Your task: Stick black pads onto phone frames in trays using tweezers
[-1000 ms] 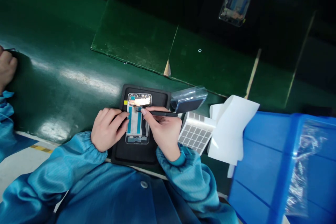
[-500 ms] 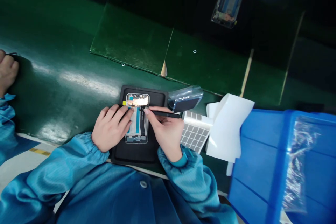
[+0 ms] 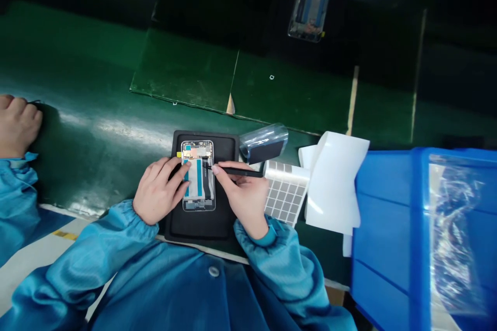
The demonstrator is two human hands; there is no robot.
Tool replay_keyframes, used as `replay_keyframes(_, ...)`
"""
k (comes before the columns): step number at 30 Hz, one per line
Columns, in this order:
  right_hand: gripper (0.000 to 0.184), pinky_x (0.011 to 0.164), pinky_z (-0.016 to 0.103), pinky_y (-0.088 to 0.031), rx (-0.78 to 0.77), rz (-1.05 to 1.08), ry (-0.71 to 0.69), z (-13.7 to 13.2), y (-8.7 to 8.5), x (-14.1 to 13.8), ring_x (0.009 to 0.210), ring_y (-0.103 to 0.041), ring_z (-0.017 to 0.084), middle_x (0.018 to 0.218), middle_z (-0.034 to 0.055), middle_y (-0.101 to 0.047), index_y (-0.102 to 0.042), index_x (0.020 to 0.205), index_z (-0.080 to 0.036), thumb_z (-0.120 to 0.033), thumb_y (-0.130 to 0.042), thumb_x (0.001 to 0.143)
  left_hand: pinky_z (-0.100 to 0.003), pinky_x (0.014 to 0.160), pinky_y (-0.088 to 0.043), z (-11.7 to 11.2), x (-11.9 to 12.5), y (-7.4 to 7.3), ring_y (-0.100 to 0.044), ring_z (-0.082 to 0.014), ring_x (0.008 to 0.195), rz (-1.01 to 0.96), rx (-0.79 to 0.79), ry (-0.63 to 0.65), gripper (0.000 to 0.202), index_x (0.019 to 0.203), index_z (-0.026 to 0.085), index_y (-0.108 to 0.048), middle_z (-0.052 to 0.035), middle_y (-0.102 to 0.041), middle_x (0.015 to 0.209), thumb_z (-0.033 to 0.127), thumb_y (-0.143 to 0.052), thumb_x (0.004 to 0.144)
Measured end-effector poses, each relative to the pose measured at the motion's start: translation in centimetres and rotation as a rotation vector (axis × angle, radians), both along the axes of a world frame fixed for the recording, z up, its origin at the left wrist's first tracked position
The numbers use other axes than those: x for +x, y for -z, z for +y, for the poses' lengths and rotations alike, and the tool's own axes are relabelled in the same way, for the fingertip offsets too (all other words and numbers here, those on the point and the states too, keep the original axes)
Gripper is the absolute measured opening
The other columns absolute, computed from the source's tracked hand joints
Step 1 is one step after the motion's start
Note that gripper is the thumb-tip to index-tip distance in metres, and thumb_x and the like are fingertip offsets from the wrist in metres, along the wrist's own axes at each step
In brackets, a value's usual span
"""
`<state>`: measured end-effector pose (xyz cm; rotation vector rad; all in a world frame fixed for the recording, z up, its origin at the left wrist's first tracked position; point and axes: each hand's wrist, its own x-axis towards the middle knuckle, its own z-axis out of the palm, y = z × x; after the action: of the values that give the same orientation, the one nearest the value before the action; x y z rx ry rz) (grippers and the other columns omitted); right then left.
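An opened phone frame with blue strips inside lies in a black tray on the green bench. My left hand rests on the frame's left edge, fingers stretched across it and pressing it down. My right hand pinches black tweezers, whose tip touches the upper middle of the frame. Both sleeves are blue.
A sheet of small grey square stickers and white backing paper lie right of the tray, a clear-wrapped dark part just behind. A blue bin stands at right. Another phone frame lies far back. Another person's hand rests at left.
My view has shifted, so everything sits lower and further left. My left fingers slid further onto the frame. The tweezer tip stays on the frame's upper part.
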<state>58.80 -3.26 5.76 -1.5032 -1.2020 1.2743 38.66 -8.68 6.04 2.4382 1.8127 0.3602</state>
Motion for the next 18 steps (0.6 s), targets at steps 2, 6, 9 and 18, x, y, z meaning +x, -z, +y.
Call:
replay_keyframes(2,0.016,0.072,0.033,-0.066,0.011,0.009,0.01,-0.1,-0.2,0.2,0.077,-0.076,0.022,0.087,0.0041,-0.078,-0.077,0.087,-0.021,-0.033,-0.082,0.079,-0.04,0.095,-0.049,-0.3,0.4,0.6,-0.058,-0.0283,0.114,-0.065,0.036,-0.144,0.042,0.135,0.015,-0.056,-0.017,-0.061,0.124,0.026,-0.057,0.094)
replay_keyframes(6,0.014,0.074,0.035,-0.066,0.033,0.062,0.057,-0.3,-0.8,1.2,0.076,-0.076,0.022,0.085,0.004,-0.078,-0.077,0.086,-0.022,-0.031,-0.083,0.077,-0.031,0.077,-0.054,-0.4,0.6,1.5,-0.067,-0.0215,0.087,-0.127,-0.025,-0.417,0.042,0.135,0.012,-0.052,-0.0102,-0.067,0.096,0.026,-0.05,0.095)
replay_keyframes(9,0.015,0.075,0.038,-0.066,0.027,0.099,0.095,-0.5,-1.3,2.1,0.077,-0.076,0.024,0.084,0.0046,-0.078,-0.077,0.086,-0.022,-0.031,-0.084,0.076,-0.028,0.07,-0.053,0.0,0.5,1.0,-0.068,-0.0195,0.075,-0.126,-0.075,-0.47,0.039,0.13,0.016,-0.056,-0.0051,-0.07,0.085,0.026,-0.048,0.093)
replay_keyframes(18,0.013,0.077,0.041,-0.065,0.055,0.145,0.165,-1.1,-2.2,5.3,0.076,-0.075,0.024,0.083,0.0047,-0.078,-0.077,0.084,-0.023,-0.03,-0.084,0.076,-0.028,0.071,-0.052,1.0,-6.8,-1.6,-0.069,-0.0195,0.077,-0.037,-0.059,-0.625,0.037,0.123,0.019,-0.063,-0.0065,-0.073,0.095,0.031,-0.048,0.091)
